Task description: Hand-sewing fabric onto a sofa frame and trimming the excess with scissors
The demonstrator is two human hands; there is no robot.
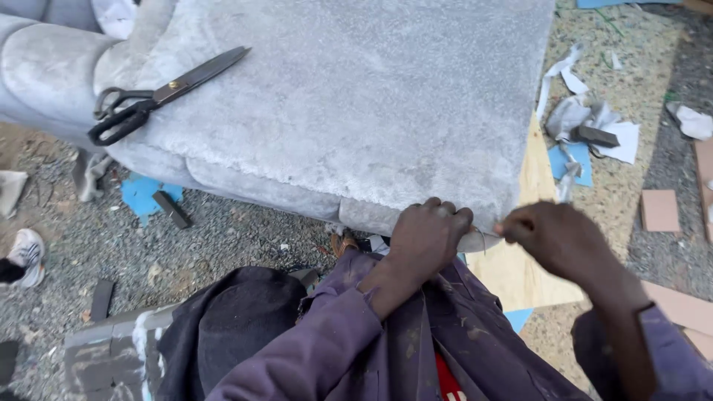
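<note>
A big grey plush upholstered cushion (349, 111) fills the upper middle of the head view. My left hand (427, 238) grips its near lower edge, fingers curled over the fabric. My right hand (557, 238) is just to the right at the same corner, fingers pinched on something thin like a curved needle (483, 239) or thread; I cannot tell exactly what. Large black-handled scissors (160, 93) lie on top of the cushion at its left end, well away from both hands. My purple sleeves and dark trousers show below.
Gravel ground lies to the left with a blue scrap (145, 194) and dark offcuts. A plywood board (520, 275) lies under the cushion's right corner. Fabric scraps (587, 122) and pink card pieces (659, 210) litter the right. Another person's white shoe (26, 254) is at far left.
</note>
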